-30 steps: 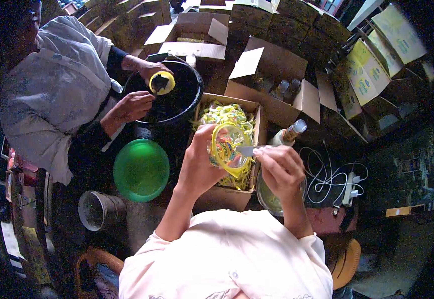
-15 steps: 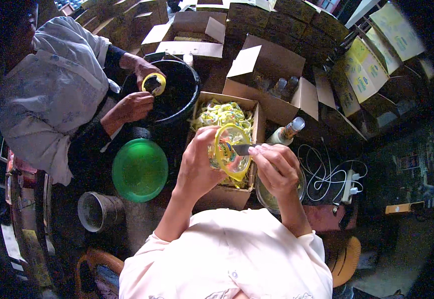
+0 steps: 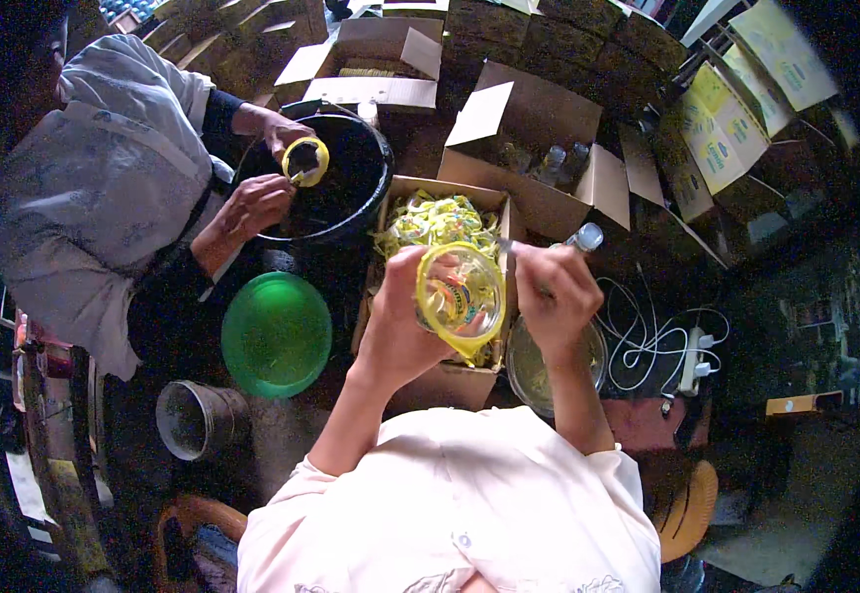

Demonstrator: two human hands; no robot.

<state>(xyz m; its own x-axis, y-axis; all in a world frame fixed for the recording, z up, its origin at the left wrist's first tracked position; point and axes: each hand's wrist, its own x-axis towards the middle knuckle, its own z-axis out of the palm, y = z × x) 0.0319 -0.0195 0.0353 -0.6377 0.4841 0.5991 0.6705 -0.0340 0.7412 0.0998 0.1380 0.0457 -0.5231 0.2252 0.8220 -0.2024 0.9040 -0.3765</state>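
Note:
My left hand (image 3: 398, 316) is wrapped round a clear cup-like container (image 3: 470, 287), its wide mouth edged in yellow and turned up toward me. A coloured label shows through its wall, and a yellow flap hangs at the near side of the rim. To the right of the rim, my right hand (image 3: 559, 292) is closed on a thin flat blade (image 3: 509, 245), which is smeared by motion and apart from the container. Beneath both hands stands a cardboard box (image 3: 505, 212) filled with crumpled yellow and clear plastic scraps (image 3: 440, 219).
At the left, a co-worker's hands (image 3: 262, 203) hold a yellow-rimmed container (image 3: 306, 161) over a black tub (image 3: 390, 163). Nearer are a green basin (image 3: 277, 336) and a grey bucket (image 3: 193, 420). Rightward lie a capped bottle (image 3: 586, 237), a round bowl (image 3: 534, 385), and a power strip (image 3: 690, 361) with white cables.
My right hand has drawn the blade out of the container's mouth and up to the right. My left hand keeps its hold, with the container turned slightly more toward me.

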